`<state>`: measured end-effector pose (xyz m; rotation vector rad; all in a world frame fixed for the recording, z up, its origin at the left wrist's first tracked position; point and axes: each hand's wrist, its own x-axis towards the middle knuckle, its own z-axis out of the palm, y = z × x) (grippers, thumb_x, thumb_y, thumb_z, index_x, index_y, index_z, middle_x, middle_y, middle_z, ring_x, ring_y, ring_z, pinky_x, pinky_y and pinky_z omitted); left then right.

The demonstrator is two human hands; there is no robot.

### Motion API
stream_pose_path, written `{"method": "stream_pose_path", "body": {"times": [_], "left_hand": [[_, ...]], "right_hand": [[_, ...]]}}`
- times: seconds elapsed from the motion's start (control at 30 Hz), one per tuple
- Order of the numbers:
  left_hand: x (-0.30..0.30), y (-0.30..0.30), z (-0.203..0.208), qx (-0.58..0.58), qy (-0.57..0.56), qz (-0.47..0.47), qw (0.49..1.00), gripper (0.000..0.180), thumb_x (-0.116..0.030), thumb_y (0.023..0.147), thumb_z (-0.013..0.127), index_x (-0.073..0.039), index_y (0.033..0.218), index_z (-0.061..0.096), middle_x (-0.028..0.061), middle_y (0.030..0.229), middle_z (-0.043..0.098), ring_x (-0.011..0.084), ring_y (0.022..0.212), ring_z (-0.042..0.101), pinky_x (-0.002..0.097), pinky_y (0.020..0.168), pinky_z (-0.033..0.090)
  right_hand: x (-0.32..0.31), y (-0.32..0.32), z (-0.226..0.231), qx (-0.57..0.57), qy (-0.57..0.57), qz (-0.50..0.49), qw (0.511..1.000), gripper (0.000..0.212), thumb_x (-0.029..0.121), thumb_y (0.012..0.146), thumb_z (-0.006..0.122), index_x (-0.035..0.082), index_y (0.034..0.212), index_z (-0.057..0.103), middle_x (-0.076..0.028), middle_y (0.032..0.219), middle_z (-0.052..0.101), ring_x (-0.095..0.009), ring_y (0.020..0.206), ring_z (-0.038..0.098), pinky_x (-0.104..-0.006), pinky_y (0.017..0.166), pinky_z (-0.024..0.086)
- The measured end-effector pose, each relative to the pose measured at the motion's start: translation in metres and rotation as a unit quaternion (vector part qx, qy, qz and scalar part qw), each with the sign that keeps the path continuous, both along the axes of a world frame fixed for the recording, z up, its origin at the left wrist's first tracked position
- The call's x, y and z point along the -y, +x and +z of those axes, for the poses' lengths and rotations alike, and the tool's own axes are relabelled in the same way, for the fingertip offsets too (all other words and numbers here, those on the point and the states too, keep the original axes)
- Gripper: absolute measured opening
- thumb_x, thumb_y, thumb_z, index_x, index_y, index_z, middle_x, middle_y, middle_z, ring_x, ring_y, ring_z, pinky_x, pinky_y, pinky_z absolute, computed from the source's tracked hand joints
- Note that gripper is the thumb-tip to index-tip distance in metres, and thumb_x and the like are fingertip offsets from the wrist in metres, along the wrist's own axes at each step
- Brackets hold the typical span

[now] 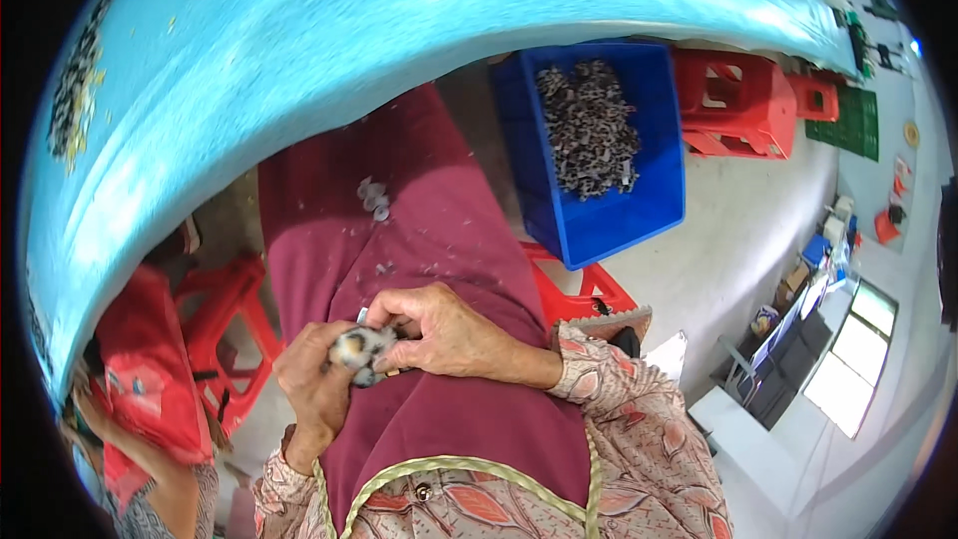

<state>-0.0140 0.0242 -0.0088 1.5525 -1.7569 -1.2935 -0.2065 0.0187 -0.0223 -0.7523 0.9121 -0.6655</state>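
Above my lap, both hands are closed round a small fluffy piece (357, 347) mottled white, black and tan. My left hand (314, 374) grips it from the left, fingers curled round its side. My right hand (434, 329) pinches its right side between thumb and fingers. A small pale strip (362, 316) sticks up at its top edge by my right fingertips; whether it is part of the piece I cannot tell. Beneath the hands lies a maroon apron (429, 180), with several small clear discs (375, 200) and bits of fluff on it.
A blue crate (654, 180) holding a heap of similar mottled pieces (589, 130) stands right of my knees. A table under a light-blue cover (429, 10) spans the front, with dark fluffy piles at its left. Red stools (733, 105) stand about. Another person's arm (150, 449) is at lower left.
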Motion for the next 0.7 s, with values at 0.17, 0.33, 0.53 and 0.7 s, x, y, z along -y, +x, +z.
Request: {"method": "stream_pose_path", "body": {"times": [0.17,0.33,0.53,0.7], "left_hand": [[0.028,-0.015,-0.001,-0.309,0.383,0.078,0.867,0.035,-0.010,0.070,0.076,0.004,0.099,0.065,0.0032,0.096,0.060,0.0155,0.086,0.060,0.0249,0.079,0.048],[0.045,-0.026,0.010,-0.396,0.558,-0.009,0.729,0.044,-0.006,0.062,0.080,0.007,0.102,0.064,0.0048,0.106,0.055,0.0156,0.098,0.056,0.0269,0.087,0.046],[0.032,-0.023,0.016,-0.366,0.546,-0.198,0.727,0.039,0.001,0.066,0.074,0.005,0.104,0.064,0.0094,0.105,0.063,0.0184,0.099,0.061,0.0293,0.090,0.048],[0.036,-0.036,-0.003,-0.436,0.609,0.048,0.661,0.053,0.005,0.068,0.069,0.007,0.119,0.055,0.0164,0.113,0.063,0.0247,0.107,0.061,0.0342,0.095,0.048]], "right_hand": [[0.010,-0.032,0.002,-0.155,-0.212,-0.044,0.964,0.013,-0.003,0.072,0.067,-0.002,0.084,0.062,-0.010,0.078,0.065,-0.019,0.067,0.065,-0.0299,0.059,0.051],[0.008,-0.050,0.010,-0.095,-0.309,-0.078,0.943,0.013,-0.002,0.073,0.067,0.000,0.085,0.063,-0.010,0.078,0.064,-0.024,0.071,0.063,-0.0347,0.064,0.050],[0.011,-0.065,0.008,-0.129,-0.330,-0.011,0.935,0.007,0.003,0.082,0.058,-0.001,0.088,0.062,-0.010,0.081,0.064,-0.025,0.075,0.063,-0.0321,0.066,0.050],[-0.010,-0.065,0.027,-0.001,-0.104,-0.170,0.980,0.019,0.003,0.080,0.061,-0.002,0.098,0.062,-0.007,0.086,0.066,-0.014,0.078,0.061,-0.0278,0.073,0.049]]}}
